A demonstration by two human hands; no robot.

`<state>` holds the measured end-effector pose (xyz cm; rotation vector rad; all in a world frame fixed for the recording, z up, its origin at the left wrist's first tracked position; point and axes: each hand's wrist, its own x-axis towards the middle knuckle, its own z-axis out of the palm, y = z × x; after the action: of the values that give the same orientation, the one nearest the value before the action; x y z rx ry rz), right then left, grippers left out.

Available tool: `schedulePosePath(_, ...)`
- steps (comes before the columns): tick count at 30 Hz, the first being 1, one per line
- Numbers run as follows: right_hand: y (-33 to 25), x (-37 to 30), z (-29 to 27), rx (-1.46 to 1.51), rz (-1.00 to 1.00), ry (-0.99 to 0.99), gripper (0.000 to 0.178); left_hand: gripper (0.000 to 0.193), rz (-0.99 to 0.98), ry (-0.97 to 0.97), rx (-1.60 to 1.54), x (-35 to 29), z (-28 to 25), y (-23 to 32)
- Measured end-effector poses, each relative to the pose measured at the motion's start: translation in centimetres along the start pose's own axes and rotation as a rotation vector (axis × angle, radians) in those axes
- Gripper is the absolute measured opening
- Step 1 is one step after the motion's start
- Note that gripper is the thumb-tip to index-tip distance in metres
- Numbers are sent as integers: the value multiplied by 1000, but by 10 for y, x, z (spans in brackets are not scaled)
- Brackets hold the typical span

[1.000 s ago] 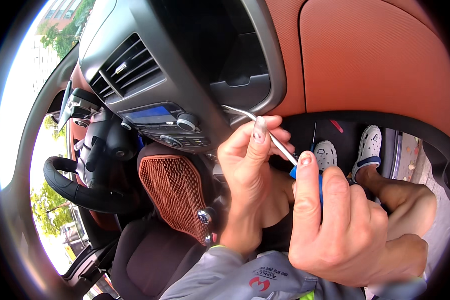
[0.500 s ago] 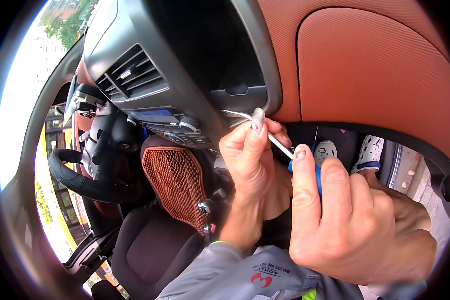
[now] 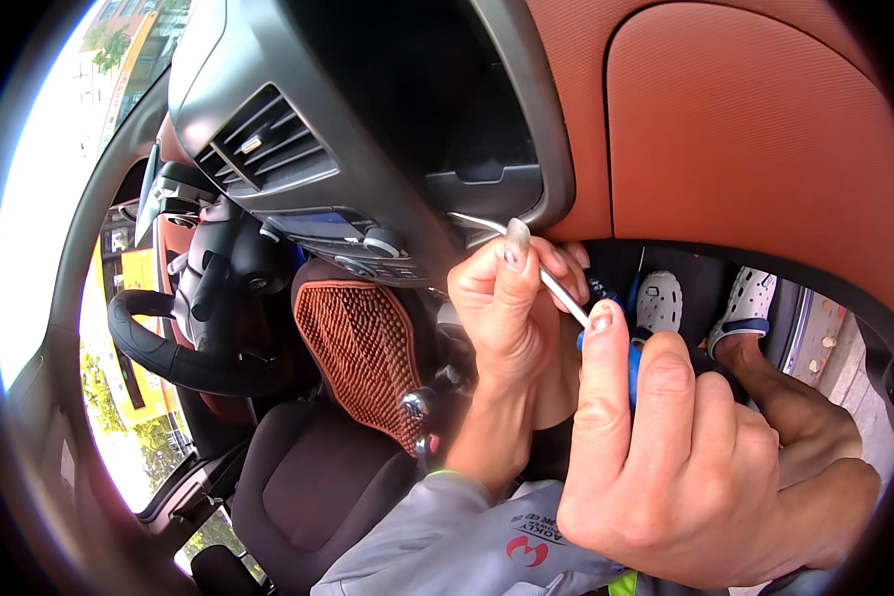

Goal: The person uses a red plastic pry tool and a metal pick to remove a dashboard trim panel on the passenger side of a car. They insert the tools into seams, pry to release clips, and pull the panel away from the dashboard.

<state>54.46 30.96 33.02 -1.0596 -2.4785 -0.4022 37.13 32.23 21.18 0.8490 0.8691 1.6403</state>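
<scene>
My right hand (image 3: 666,467) is closed around the blue handle of a pry tool (image 3: 564,296), index finger laid along it. The tool has a slim metal shaft with a bent end. My left hand (image 3: 502,308) pinches that shaft near the bend, thumb on top. The bent tip rests at the lower edge of the grey centre console panel (image 3: 551,129), beneath a dark recessed opening (image 3: 417,89). Whether the tip sits inside the seam cannot be made out.
A reddish-brown dashboard panel (image 3: 755,129) spans the upper right. Left of my hands are an air vent (image 3: 268,149), a control knob (image 3: 382,241), the steering wheel (image 3: 169,358) and a seat with a beaded cover (image 3: 358,353). White clogs (image 3: 661,303) stand in the footwell.
The view has shifted slightly, moving the dashboard a little to the right in the picture. Both hands keep their grips, and the tool's tip stays near the panel's lower edge.
</scene>
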Motion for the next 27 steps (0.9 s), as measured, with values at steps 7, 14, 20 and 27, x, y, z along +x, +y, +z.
schedulePosePath(7, 25, 13, -12, 151, -156, -156, 33, 41, 16, 28, 62, 7, 9, 3)
schedulePosePath(14, 2, 13, -20, 136, 71, -107, 38, 46, -168, -9, -338, -12, 23, -6)
schedulePosePath(20, -6, 12, -28, 188, 149, -197, 49, 48, -267, 34, -205, -21, 50, 13)
schedulePosePath(27, -37, 12, -28, 72, 226, 18, 49, 43, -242, 19, -212, -30, 42, 22)
